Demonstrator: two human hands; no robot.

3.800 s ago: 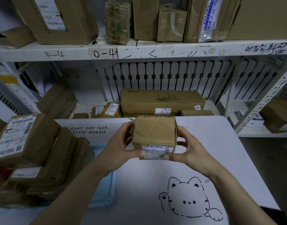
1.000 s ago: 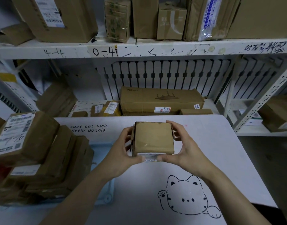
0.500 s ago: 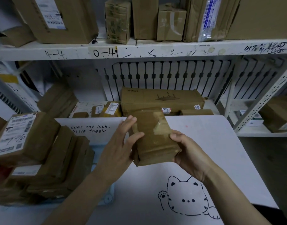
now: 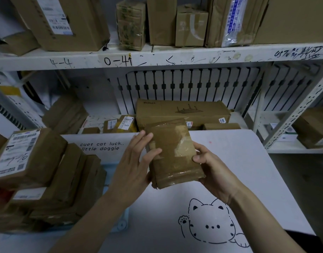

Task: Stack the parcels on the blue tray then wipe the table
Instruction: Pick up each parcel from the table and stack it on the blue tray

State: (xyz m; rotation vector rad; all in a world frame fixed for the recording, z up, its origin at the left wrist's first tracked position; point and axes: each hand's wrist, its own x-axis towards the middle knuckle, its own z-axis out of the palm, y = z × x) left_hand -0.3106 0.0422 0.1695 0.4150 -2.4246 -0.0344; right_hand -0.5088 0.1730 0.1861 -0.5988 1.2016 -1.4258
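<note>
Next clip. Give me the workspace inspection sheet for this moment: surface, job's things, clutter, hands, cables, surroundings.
Surface: white table printed with a cat drawing.
Job's things: one taped parcel held above the table; stack of parcels on the blue tray, at the left.
Clutter: small boxes behind the table's far edge.
Hands: right hand grips the parcel's right edge; left hand lies straight-fingered against its left side.
Cables: nothing seen.
Surroundings: white shelf loaded with cartons; long box below it.
</note>
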